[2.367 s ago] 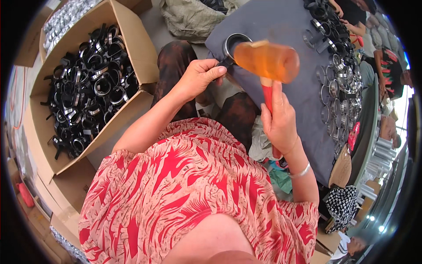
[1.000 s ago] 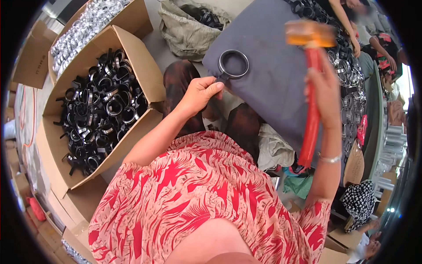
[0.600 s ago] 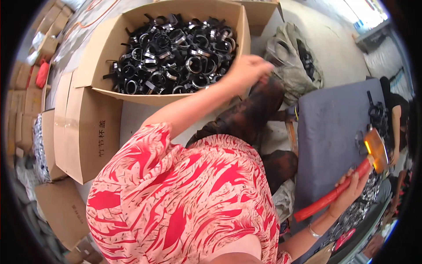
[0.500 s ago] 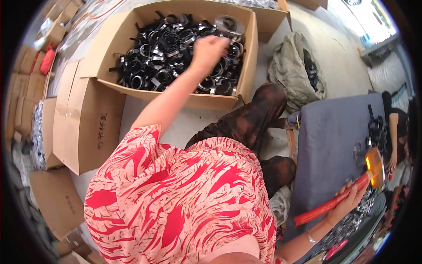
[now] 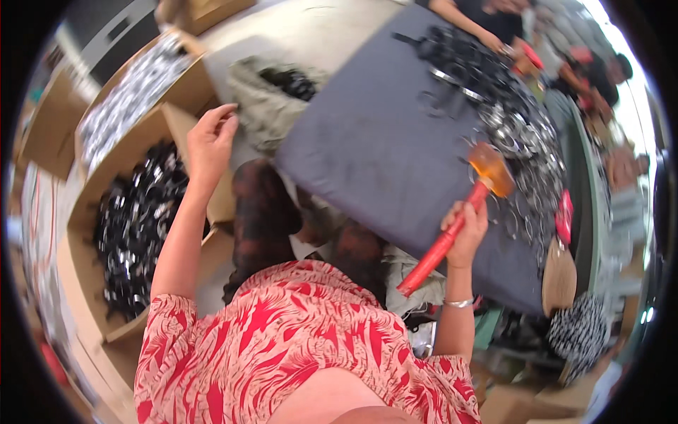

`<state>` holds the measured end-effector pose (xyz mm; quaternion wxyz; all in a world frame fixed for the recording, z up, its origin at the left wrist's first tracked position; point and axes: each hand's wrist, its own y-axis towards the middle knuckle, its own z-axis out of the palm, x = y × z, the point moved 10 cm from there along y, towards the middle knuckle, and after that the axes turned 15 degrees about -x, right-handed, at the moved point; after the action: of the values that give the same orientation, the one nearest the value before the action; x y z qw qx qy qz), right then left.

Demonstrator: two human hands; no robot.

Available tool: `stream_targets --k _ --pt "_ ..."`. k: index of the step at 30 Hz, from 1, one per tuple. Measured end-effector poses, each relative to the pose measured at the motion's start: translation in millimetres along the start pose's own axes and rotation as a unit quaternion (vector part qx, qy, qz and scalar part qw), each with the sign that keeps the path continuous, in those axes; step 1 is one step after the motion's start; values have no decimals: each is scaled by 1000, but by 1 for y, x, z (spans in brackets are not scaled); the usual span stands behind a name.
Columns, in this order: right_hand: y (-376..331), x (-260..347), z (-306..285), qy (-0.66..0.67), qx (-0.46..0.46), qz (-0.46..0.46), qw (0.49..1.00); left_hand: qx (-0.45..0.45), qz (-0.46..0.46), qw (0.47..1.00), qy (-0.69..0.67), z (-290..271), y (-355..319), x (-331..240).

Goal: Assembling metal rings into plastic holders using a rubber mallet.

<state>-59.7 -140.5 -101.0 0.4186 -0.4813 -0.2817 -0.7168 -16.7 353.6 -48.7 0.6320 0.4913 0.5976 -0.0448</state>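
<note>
My right hand (image 5: 467, 230) is wrapped round the red handle of a mallet (image 5: 441, 254). Its translucent amber head (image 5: 492, 171) is over the grey padded table, next to a heap of shiny metal rings (image 5: 519, 159). My left hand (image 5: 210, 145) is raised between the carton and the green sack, its fingers slightly bent and apart from the thumb, with nothing visible in them. Below and left of it, a cardboard carton (image 5: 78, 272) holds a pile of black and silver ring-shaped parts with black handles (image 5: 138, 219).
The grey table (image 5: 367, 148) fills the middle right. Black-handled parts (image 5: 455, 56) lie at its far side, where a co-worker's arm (image 5: 470, 25) reaches in. A brush (image 5: 559, 279) lies at the right edge. Beyond the carton are a green sack (image 5: 261, 109) and another box of silver pieces (image 5: 138, 95).
My view has turned right, toward the table. My left hand has come away from the carton's pile and is now beside the carton. The mallet stays in my right hand.
</note>
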Motion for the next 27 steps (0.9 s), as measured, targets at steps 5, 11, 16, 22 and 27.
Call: stream_targets --k 5,11,16,22,27 --pt "4 11 -16 25 -47 -12 999 162 159 972 -63 194 -5 -149" --pt "4 10 -5 -51 -34 -11 998 285 56 954 67 376 -32 -157" --pt "-1 14 -3 -56 -37 -15 998 257 110 940 194 436 -44 -163" --pt "-4 10 5 -67 -25 -19 997 302 -69 951 -5 400 -19 -131" --pt "-2 11 -10 -64 -48 -18 997 324 -222 890 -233 235 -48 -116"
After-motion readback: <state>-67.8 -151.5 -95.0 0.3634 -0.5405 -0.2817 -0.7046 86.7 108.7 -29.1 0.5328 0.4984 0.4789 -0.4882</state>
